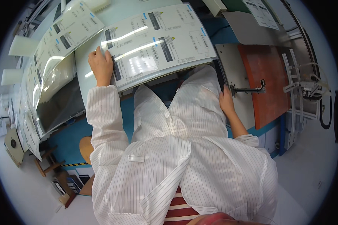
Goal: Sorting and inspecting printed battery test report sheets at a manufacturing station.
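Observation:
A glossy stack of clear plastic sheets (139, 54), printed with labels in black, blue and yellow, lies on the table in front of my lap. My left hand (101, 65) rests at its left edge, thumb apart from the bent fingers, with nothing seen in its grip. Low on the right, my right hand (226, 100) is beside the edge of a grey metal plate (236, 75), close to a black rod-like fitting (248, 90). Its fingers are partly hidden, so whether they hold anything does not show.
More printed sheets (69, 32) are piled at the left, some bending over a dark surface (62, 107). White foam-like rolls (20, 46) stick out beyond them. On the right are an orange-red board (268, 82) and a metal-profile frame (298, 90). A wooden stool (47, 161) stands lower left.

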Available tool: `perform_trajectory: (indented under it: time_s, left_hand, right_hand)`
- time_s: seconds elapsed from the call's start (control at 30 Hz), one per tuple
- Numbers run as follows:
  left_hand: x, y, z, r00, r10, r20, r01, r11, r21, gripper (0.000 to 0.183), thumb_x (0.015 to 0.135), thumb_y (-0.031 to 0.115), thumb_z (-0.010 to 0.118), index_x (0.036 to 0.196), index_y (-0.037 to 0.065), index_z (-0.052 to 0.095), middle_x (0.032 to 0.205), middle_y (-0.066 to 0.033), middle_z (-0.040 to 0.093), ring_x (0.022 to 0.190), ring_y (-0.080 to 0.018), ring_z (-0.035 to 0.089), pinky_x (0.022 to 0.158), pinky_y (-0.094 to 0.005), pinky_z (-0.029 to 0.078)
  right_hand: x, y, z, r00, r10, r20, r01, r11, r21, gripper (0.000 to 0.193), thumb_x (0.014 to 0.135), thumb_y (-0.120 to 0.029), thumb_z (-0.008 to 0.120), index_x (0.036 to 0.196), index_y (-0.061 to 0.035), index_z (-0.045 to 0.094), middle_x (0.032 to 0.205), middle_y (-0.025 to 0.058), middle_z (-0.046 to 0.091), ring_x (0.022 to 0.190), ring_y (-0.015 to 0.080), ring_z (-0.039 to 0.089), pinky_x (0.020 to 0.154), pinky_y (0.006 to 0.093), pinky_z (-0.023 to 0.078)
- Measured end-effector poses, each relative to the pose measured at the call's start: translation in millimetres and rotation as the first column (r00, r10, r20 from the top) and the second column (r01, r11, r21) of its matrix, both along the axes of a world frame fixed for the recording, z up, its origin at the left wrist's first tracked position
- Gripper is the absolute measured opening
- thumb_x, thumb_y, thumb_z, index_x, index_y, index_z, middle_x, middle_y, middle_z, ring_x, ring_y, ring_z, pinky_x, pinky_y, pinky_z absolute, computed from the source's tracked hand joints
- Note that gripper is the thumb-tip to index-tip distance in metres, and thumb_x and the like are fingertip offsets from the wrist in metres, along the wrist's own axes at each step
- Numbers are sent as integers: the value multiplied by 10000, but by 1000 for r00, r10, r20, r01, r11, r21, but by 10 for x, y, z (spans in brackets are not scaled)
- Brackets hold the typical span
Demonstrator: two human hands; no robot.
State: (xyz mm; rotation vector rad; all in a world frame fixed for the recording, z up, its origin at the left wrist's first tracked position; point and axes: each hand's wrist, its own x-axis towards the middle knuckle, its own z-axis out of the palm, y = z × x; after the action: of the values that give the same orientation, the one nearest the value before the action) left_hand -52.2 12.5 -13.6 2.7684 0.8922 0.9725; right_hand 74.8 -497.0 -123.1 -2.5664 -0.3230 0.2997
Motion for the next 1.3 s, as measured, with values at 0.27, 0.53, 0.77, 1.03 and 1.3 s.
perform_trajectory:
  time_s: [0.27,0.53,0.77,1.03,1.3]
  left_hand:
    - [4,-30,-42,999,8,42,-5,997,-78,366,900,223,588,1192,5,618,1038,-201,574,974,-335,563,880,-400,440]
    - [101,-48,75,988,0,154,30,981,-193,274,927,154,535,1140,15,638,1020,-187,575,942,-323,566,837,-379,451]
    - [130,-162,195,990,-46,136,84,952,-294,240,944,85,483,1117,-11,617,989,-167,577,923,-300,553,839,-361,441]
    - [79,-159,211,996,-46,74,70,923,-377,308,941,41,435,1228,-44,508,1012,-161,516,883,-263,511,839,-340,423]
    - [137,-121,65,991,45,126,22,872,-488,414,960,107,421,1334,-68,388,1018,-120,479,873,-201,463,839,-312,403]
  right_hand:
    - [-700,-1210,-1977,772,-265,-578,108,951,-291,446,886,-379,538,972,34,682,1060,256,646,1015,400,612,845,444,482]
    - [-254,-465,-1762,692,-12,-722,-262,928,-266,409,878,-353,546,942,25,686,1019,249,652,966,391,622,816,446,483]
    - [880,496,-1471,670,70,-739,-329,920,-211,377,871,-331,554,917,18,689,984,243,657,922,383,631,790,448,484]
    - [1888,556,-1003,680,-13,-734,-151,976,-158,341,863,-305,562,888,9,693,944,236,663,872,374,640,761,450,485]
    - [971,-212,-843,555,-151,-818,51,988,-148,307,854,-279,570,859,1,697,904,229,669,823,365,650,731,452,486]
